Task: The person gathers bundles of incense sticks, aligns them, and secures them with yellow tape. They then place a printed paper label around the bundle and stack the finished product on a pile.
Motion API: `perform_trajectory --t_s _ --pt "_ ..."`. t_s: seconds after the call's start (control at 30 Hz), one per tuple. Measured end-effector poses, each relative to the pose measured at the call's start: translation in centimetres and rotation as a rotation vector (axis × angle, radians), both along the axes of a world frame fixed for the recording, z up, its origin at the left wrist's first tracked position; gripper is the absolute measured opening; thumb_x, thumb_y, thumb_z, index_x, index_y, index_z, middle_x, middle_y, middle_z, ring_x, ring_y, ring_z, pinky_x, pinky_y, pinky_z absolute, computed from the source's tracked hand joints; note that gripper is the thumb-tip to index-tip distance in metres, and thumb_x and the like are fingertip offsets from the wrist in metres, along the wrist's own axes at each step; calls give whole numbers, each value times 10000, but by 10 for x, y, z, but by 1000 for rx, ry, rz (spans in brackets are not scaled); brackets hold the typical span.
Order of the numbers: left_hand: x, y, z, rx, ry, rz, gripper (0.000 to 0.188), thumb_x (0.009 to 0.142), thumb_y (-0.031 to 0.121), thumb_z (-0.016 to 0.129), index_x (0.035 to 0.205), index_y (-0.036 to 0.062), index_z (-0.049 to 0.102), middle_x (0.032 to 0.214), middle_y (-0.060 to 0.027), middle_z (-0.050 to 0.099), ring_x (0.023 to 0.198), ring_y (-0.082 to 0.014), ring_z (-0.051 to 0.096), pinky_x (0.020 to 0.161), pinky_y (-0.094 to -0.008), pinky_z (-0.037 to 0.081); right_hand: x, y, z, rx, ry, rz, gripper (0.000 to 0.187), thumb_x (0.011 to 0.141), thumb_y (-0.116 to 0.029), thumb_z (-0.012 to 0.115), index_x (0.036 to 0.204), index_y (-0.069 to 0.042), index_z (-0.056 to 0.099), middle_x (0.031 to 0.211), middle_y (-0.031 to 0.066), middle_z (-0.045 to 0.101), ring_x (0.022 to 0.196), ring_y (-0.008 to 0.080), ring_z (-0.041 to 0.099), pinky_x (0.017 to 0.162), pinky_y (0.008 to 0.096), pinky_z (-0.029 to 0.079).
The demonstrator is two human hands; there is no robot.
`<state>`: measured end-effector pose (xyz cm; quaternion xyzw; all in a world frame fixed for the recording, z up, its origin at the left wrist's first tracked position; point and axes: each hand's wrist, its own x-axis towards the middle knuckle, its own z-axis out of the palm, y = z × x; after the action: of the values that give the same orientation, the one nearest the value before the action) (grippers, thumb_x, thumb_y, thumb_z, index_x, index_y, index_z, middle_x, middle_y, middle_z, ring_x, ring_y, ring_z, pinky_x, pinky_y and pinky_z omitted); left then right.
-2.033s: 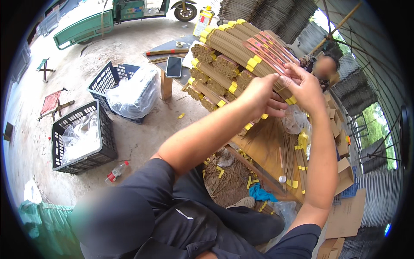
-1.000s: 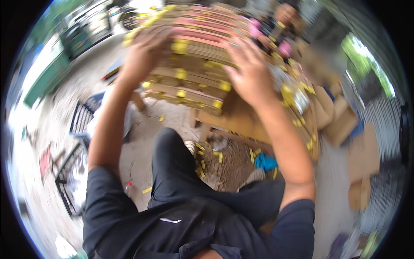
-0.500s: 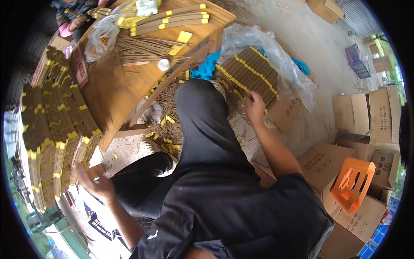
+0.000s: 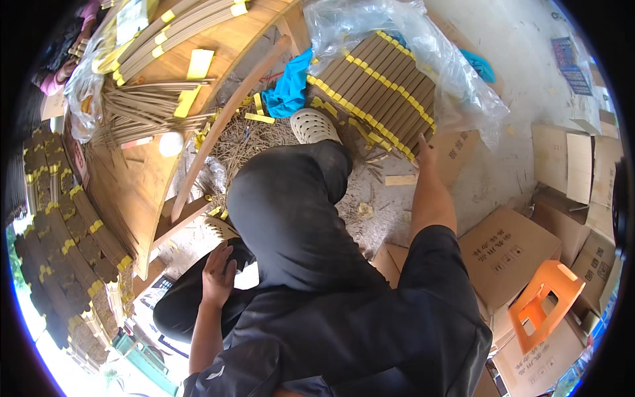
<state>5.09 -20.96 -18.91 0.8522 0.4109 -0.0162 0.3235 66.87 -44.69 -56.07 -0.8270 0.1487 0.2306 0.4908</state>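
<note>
My left hand (image 4: 218, 271) is raised over my bent left leg, fingers extended and nothing in it. Ahead and to the right, my right hand (image 4: 426, 153) reaches to the near right corner of a pile of stick bundles (image 4: 377, 89). Its fingers look straight, and whether they touch the pile is hard to make out. These bundles are thin brown sticks held by yellow bands, laid side by side in rows. Clear plastic sheeting (image 4: 463, 79) wraps round the pile's far and right sides.
On the left stands a wooden table (image 4: 129, 192) with loose sticks (image 4: 139, 112) and yellow paper strips (image 4: 198, 64). Beside it rises a tall stack of bundles (image 4: 73, 245). Cardboard boxes (image 4: 509, 251) and an orange plastic stool (image 4: 542, 298) are at right. Another person's hand (image 4: 66, 69) shows far left.
My left hand has come away from the tall stack to over my leg. My right hand has shifted to the pile's near right corner. The view has turned and my knee has moved left.
</note>
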Motion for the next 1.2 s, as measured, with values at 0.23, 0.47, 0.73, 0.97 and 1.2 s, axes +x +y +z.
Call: perform_trajectory --t_s 0.23,0.47,0.73,0.97,1.2 --pt "7 -10 -38 -201 66 192 262 872 22 644 1128 -15 683 1184 -225 678 1087 -389 674 912 -401 538 2 47 51 31 384 -163 663 808 -303 878 1336 -35 582 1230 121 665 1001 277 690 847 408 594" --pt "17 -8 -49 -170 69 148 227 857 40 650 1072 -21 691 1112 -210 692 1037 -399 684 892 -405 542 3 41 5 320 191 -159 641 816 -147 853 1353 32 553 1232 175 673 1042 291 699 878 415 597" --pt "17 -3 -52 -122 23 132 251 870 23 631 1113 -31 666 1081 -188 694 988 -332 706 833 -376 554 -5 49 52 494 265 -111 591 807 -85 835 1311 44 555 1174 183 685 998 298 712 831 405 615" --pt "23 -7 -52 -151 28 124 245 880 -6 616 1121 -29 656 1047 -166 688 878 -276 710 729 -348 562 -12 56 55 338 -69 -12 604 776 -80 848 1287 43 550 1157 171 689 969 295 714 825 414 616" --pt "42 -4 -34 -199 -3 249 254 909 -6 602 1154 -38 658 1112 -165 688 879 -242 718 742 -334 577 -1 26 82 440 104 26 490 829 -127 786 1234 33 563 1085 180 701 911 309 713 773 442 613"
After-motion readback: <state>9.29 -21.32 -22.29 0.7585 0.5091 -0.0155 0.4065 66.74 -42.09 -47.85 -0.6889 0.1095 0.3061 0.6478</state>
